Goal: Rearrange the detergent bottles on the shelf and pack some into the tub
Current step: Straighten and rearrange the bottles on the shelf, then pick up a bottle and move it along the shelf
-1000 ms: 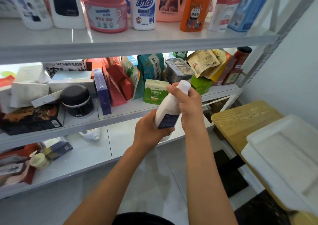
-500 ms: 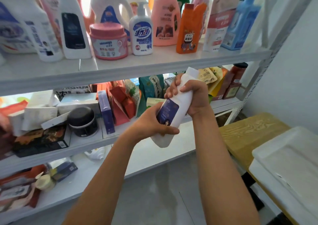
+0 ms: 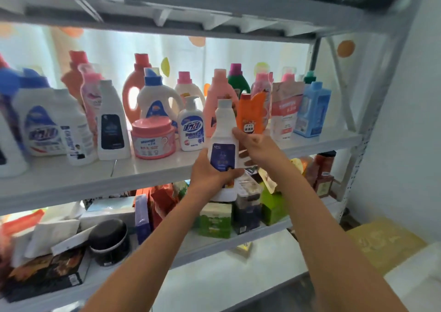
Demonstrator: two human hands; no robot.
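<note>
We hold the white bottle (image 3: 223, 144) upright in both hands, in front of the shelf (image 3: 152, 168) edge. Our left grip (image 3: 210, 171) is clamped on its lower body; our right grip (image 3: 256, 145) is clamped on its side, beside the orange bottle (image 3: 251, 116).

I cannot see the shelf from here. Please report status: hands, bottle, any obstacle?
Both hands grip the white bottle, left hand low, right hand at its side. Bottle upright, in front of shelf edge, not yet set down. Pump bottle and orange bottle close behind.
</note>
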